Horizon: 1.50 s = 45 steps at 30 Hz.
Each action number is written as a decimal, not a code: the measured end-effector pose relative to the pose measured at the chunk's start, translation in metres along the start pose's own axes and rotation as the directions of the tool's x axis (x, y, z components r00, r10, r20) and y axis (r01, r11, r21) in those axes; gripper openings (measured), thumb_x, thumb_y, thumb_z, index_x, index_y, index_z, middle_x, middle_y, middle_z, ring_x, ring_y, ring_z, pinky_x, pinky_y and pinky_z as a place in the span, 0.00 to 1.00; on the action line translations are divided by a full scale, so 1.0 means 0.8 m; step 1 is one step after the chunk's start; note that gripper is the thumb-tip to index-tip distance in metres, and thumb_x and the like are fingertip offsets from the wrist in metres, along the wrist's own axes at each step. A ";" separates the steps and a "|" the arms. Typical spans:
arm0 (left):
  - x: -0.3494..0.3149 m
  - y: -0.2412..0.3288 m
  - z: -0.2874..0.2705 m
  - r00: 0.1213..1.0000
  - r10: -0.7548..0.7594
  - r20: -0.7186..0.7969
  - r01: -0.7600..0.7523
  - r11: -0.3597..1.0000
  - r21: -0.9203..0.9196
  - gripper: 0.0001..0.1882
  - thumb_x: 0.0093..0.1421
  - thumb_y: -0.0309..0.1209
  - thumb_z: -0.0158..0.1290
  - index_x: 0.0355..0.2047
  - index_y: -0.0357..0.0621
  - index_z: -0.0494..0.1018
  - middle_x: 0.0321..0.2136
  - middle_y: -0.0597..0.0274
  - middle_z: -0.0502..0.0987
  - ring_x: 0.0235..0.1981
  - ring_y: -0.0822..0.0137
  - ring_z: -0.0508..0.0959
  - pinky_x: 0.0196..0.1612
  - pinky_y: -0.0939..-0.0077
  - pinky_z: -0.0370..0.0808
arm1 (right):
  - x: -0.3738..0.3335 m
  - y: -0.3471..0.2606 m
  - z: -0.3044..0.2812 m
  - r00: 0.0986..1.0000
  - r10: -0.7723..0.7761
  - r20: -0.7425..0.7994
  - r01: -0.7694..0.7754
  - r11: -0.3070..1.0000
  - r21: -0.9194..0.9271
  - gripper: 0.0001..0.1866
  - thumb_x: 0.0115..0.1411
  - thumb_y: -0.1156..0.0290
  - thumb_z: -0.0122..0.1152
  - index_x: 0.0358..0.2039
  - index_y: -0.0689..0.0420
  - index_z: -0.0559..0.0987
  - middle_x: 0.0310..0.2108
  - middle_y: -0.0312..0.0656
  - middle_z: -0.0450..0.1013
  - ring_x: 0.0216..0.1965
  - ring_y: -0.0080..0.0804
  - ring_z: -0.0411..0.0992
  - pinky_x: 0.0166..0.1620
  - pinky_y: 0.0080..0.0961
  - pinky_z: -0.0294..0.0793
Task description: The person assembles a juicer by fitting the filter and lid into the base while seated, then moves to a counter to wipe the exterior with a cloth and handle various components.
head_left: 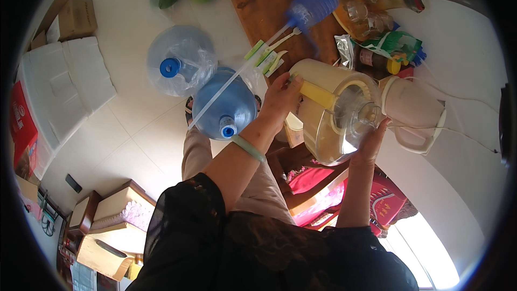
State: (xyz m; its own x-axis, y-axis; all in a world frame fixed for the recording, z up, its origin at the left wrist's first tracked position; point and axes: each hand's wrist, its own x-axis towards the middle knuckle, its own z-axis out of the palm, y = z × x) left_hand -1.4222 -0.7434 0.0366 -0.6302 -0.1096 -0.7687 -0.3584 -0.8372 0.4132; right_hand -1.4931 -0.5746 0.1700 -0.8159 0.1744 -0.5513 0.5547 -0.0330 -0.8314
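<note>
Glossy cream plastic juicer (328, 110), clear plastic lid (356, 109); 2 blue translucent plastic jugs (226, 102); matt wood board (274, 5).

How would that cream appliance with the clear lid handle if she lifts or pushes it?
The cream appliance looks bulky and rigid, so probably heavy enough to need both hands; the left hand and right hand already grip opposite sides. Its smooth rounded shell may be slippery. The clear lid could crack or come loose if knocked.

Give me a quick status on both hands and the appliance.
Left hand grips the cream appliance by its top edge. Right hand is on its clear lid. Beige kettle sits close beside.
</note>
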 end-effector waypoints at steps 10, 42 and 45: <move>0.001 -0.034 -0.008 0.973 0.226 0.044 -0.230 0.964 0.133 0.43 0.56 0.49 0.60 0.63 0.33 0.58 0.59 0.39 0.63 0.60 0.51 0.65 0.60 0.65 0.63 | 0.009 0.012 -0.007 0.992 -0.061 0.113 0.072 0.992 -0.104 0.38 0.65 0.39 0.42 0.63 0.58 0.61 0.59 0.46 0.64 0.56 0.42 0.65 0.59 0.37 0.65; -0.050 -0.017 -0.030 0.701 0.567 0.432 -0.712 0.581 0.394 0.42 0.55 0.30 0.60 0.66 0.37 0.52 0.65 0.41 0.54 0.62 0.45 0.63 0.62 0.60 0.63 | 0.008 0.012 -0.008 0.994 -0.065 0.086 0.081 0.979 -0.190 0.41 0.63 0.38 0.42 0.67 0.55 0.56 0.64 0.46 0.58 0.62 0.45 0.59 0.64 0.41 0.58; -0.047 -0.015 -0.035 0.688 0.593 0.418 -0.724 0.598 0.344 0.37 0.58 0.30 0.59 0.65 0.36 0.54 0.62 0.43 0.61 0.59 0.51 0.68 0.61 0.66 0.66 | 0.012 0.016 -0.015 0.994 -0.090 0.056 0.100 0.974 -0.202 0.41 0.63 0.38 0.42 0.67 0.55 0.55 0.64 0.46 0.58 0.62 0.45 0.59 0.64 0.41 0.58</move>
State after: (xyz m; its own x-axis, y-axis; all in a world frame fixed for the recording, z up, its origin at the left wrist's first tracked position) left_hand -1.3745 -0.7443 0.0467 -0.9343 -0.3474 -0.0798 0.0050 -0.2366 0.9716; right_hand -1.4922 -0.5618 0.1548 -0.8704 0.1216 -0.4771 0.4921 0.1840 -0.8509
